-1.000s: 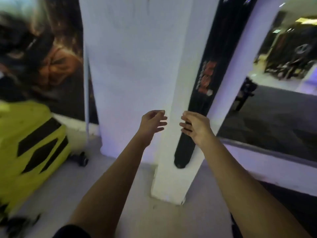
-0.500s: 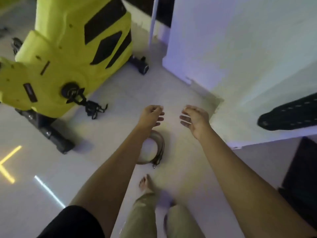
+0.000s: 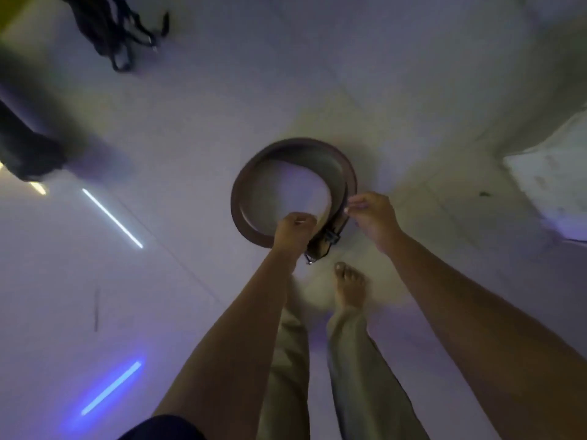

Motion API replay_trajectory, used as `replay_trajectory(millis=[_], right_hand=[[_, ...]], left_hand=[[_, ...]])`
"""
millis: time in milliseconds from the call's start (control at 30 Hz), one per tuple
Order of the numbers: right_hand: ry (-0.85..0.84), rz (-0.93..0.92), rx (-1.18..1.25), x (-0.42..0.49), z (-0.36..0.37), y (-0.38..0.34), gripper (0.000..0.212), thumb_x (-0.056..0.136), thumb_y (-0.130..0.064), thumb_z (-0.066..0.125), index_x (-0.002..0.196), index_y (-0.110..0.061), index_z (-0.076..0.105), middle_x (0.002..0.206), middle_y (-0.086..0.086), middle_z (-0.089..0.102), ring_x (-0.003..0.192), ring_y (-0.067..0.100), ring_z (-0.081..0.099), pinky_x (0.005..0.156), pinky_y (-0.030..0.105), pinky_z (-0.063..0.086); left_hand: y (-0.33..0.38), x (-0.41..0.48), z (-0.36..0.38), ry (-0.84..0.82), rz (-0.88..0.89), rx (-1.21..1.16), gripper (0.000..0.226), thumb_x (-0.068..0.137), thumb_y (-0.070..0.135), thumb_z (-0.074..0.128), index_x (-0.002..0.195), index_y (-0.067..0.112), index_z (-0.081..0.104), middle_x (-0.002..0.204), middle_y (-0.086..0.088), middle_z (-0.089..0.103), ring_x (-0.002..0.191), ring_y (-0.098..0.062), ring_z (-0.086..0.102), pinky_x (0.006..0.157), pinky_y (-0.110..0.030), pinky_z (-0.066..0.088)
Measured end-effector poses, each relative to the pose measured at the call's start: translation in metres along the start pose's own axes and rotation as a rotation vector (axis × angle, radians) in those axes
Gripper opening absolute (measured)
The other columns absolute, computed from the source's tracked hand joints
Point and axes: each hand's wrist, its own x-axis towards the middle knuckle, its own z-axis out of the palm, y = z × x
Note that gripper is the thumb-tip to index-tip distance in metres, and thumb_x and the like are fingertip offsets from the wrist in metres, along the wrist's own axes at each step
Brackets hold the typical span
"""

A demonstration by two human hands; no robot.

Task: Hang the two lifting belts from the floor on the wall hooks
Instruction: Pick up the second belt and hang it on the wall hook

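Note:
A brown lifting belt (image 3: 254,173), coiled into a ring, rests on the pale floor just ahead of my bare foot (image 3: 349,289). Its buckle end (image 3: 324,246) points toward me. My left hand (image 3: 293,230) is curled over the near inner rim by the buckle. With pinched fingers, my right hand (image 3: 373,217) grips the belt's right edge. The belt still touches the floor. No second belt or wall hooks are in view.
A tangle of black straps (image 3: 120,33) lies on the floor at the top left. The dark base of a machine (image 3: 28,147) sits at the left edge. A white pillar's foot (image 3: 552,179) stands at the right. Light strips reflect on the tiles.
My view swung from the pillar and its hanging black belt down to the floor. Both hands dropped from mid-air onto the coiled brown belt and closed on it.

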Motion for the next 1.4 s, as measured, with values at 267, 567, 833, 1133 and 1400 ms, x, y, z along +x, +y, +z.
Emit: replay_trajectory(millis=[267, 567, 833, 1133, 1400], right_hand=[[-0.312, -0.545, -1.303, 0.054, 0.027, 0.065, 0.043, 0.084, -0.004, 0.053, 0.126, -0.014, 0.053, 0.136, 0.006, 0.052, 0.136, 0.026, 0.035, 0.104, 0.036, 0.031], [-0.227, -0.877, -1.668, 0.059, 0.02, 0.058, 0.023, 0.037, -0.032, 0.085, 0.055, -0.027, 0.071, 0.051, -0.008, 0.064, 0.055, 0.013, 0.065, 0.074, 0.023, 0.051], [-0.29, -0.73, -1.067, 0.0, -0.031, -0.025, 0.028, 0.088, -0.026, 0.056, 0.112, -0.015, 0.068, 0.111, 0.011, 0.069, 0.107, 0.03, 0.06, 0.096, 0.034, 0.034], [-0.447, -0.423, -0.39, -0.086, -0.059, -0.107, 0.031, 0.09, -0.012, 0.059, 0.12, -0.006, 0.058, 0.109, 0.002, 0.056, 0.104, 0.011, 0.048, 0.078, 0.014, 0.038], [-0.245, -0.403, -0.028, -0.233, -0.14, -0.19, 0.033, 0.09, -0.033, 0.058, 0.117, -0.014, 0.057, 0.082, 0.001, 0.06, 0.078, 0.017, 0.059, 0.067, 0.021, 0.045]], left_hand=[[-0.073, 0.058, 0.038, 0.089, -0.053, -0.202, 0.017, 0.088, 0.007, 0.051, 0.075, 0.013, 0.06, 0.065, -0.002, 0.052, 0.06, -0.015, 0.049, 0.049, -0.02, 0.042], [-0.086, 0.041, 0.036, 0.298, 0.035, -0.358, 0.016, 0.085, 0.007, 0.055, 0.098, 0.01, 0.065, 0.086, -0.001, 0.061, 0.08, -0.014, 0.054, 0.065, -0.018, 0.042], [-0.062, -0.027, 0.029, 0.29, -0.002, -0.484, 0.069, 0.074, 0.046, 0.064, 0.129, 0.007, 0.048, 0.128, -0.007, 0.055, 0.118, -0.022, 0.052, 0.096, -0.033, 0.038], [0.02, -0.099, 0.001, -0.041, 0.151, -0.811, 0.026, 0.096, 0.032, 0.044, 0.116, 0.019, 0.054, 0.109, 0.006, 0.061, 0.102, -0.013, 0.057, 0.098, -0.038, 0.035], [0.124, -0.242, -0.027, -0.211, 0.404, -0.794, 0.015, 0.096, 0.02, 0.046, 0.101, 0.026, 0.059, 0.089, 0.011, 0.072, 0.092, -0.013, 0.063, 0.084, -0.038, 0.05]])
